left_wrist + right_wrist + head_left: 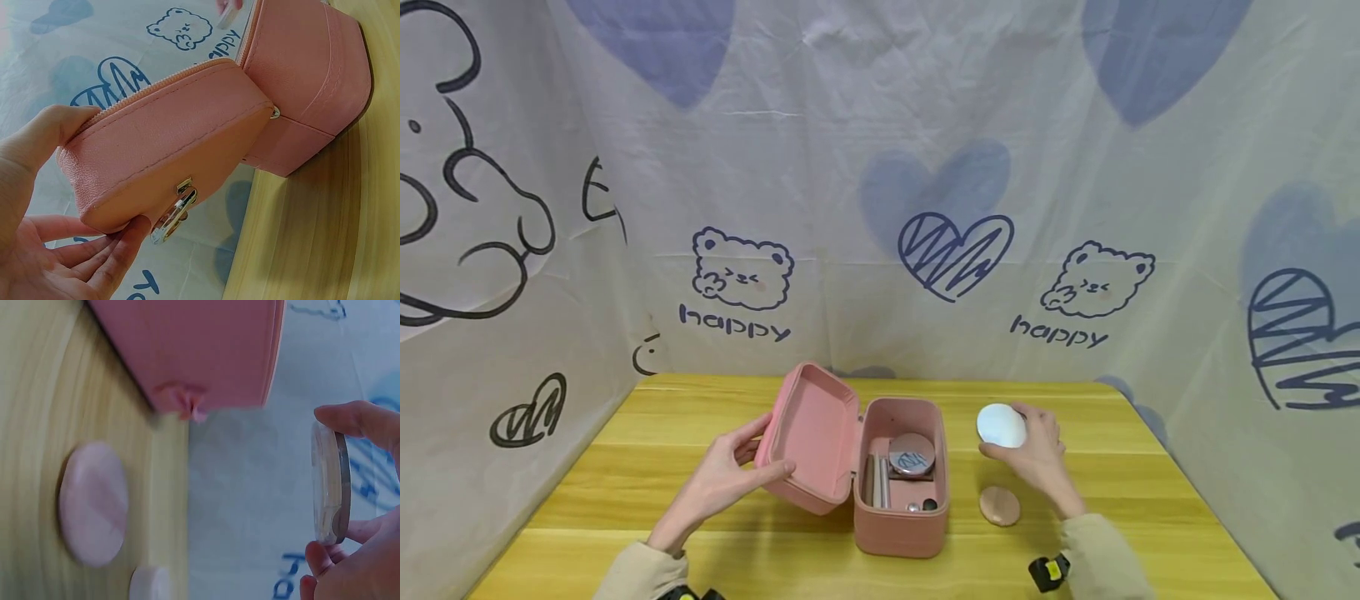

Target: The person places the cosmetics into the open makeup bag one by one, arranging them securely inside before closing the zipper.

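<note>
A pink zippered cosmetic case stands on the table with its lid swung out to the left. My left hand holds that lid by its outer end, thumb at the zipper edge and fingers beneath; a gold ring handle shows on its outside. Inside the case lie a round clear-topped compact, slim sticks and two small round pieces. To the right of the case, my right hand pinches a round, flat powder compact by its rim, raised above the table.
A round pinkish puff lies on the wooden table, right of the case. Part of a small white object shows near it in the right wrist view. A printed cloth hangs behind the table.
</note>
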Demonstrator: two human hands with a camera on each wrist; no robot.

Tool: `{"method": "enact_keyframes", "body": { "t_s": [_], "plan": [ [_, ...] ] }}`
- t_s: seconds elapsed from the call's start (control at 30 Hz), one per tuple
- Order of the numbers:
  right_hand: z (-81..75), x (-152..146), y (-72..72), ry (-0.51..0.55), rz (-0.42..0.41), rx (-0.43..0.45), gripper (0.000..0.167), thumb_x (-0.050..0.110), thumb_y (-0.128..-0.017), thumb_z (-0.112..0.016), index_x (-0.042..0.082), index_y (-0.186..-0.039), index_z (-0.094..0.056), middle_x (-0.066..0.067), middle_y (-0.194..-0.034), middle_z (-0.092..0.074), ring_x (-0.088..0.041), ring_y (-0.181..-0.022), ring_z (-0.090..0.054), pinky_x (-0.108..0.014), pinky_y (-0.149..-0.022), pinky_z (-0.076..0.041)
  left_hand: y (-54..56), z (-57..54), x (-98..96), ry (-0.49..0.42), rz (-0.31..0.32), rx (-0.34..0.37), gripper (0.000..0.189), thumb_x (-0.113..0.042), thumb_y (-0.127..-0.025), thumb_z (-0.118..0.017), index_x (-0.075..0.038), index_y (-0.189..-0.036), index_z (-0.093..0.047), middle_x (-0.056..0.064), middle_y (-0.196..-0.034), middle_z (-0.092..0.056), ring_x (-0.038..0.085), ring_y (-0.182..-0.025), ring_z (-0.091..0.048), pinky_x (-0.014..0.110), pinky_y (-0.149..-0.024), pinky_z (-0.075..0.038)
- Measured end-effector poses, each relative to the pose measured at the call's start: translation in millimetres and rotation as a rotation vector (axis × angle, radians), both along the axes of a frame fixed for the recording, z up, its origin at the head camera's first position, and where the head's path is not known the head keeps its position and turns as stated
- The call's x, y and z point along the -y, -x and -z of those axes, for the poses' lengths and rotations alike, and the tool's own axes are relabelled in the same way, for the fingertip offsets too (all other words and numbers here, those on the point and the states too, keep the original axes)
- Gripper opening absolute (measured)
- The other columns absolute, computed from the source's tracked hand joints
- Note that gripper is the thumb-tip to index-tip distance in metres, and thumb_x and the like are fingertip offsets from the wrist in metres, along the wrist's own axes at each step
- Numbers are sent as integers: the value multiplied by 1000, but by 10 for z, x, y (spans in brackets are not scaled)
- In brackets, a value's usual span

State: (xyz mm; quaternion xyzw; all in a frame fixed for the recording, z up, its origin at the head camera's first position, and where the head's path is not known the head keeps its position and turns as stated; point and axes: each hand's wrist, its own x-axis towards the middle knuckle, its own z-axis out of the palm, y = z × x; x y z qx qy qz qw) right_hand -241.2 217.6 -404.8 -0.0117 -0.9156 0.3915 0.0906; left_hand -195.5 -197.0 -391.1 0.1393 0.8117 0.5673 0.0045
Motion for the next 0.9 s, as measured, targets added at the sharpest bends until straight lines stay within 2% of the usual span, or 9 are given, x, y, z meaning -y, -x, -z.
{"method": "enact_keyframes", "body": {
  "t_s": [0.17,0.33,0.6,0.77,0.9],
  "plan": [
    [-52,210,-24,-21,-67,-56,80,24,-71,-87,-2,-137,-50,-28,-131,-43,-44,-120,-41,-58,-96,-30,-8,0,7,-4,3,-7,85,-18,-87,-77,9,-154,-30,32,-148,-48,40,-127,-60,15,-92,-52],
    [-90,382,-23,-51,-113,-75,80,26,-70,-88,-3,-136,-53,-28,-129,-46,-42,-119,-45,-58,-97,-31,-12,-2,14,-6,8,-3,86,-18,-87,-77,9,-154,-29,32,-148,-48,40,-126,-60,15,-91,-53],
    [-97,612,21,-115,-170,-116,78,27,-68,-89,-1,-133,-56,-21,-120,-51,-35,-110,-47,-48,-89,-33,-24,32,21,-7,8,-5,87,-18,-87,-77,9,-154,-29,32,-147,-49,39,-125,-61,15,-90,-53],
    [-100,734,64,-170,-218,-128,76,32,-68,-90,2,-130,-57,-18,-117,-53,-32,-107,-48,-46,-86,-32,-36,58,26,-6,8,-14,87,-18,-87,-77,9,-154,-29,32,-148,-48,39,-125,-61,16,-91,-53],
    [-77,809,116,-225,-252,-112,73,33,-69,-90,4,-128,-60,-16,-118,-55,-31,-110,-48,-48,-88,-31,-48,78,33,-6,8,-14,87,-18,-87,-77,7,-155,-29,31,-148,-49,38,-125,-61,16,-90,-53]
  ]
}}
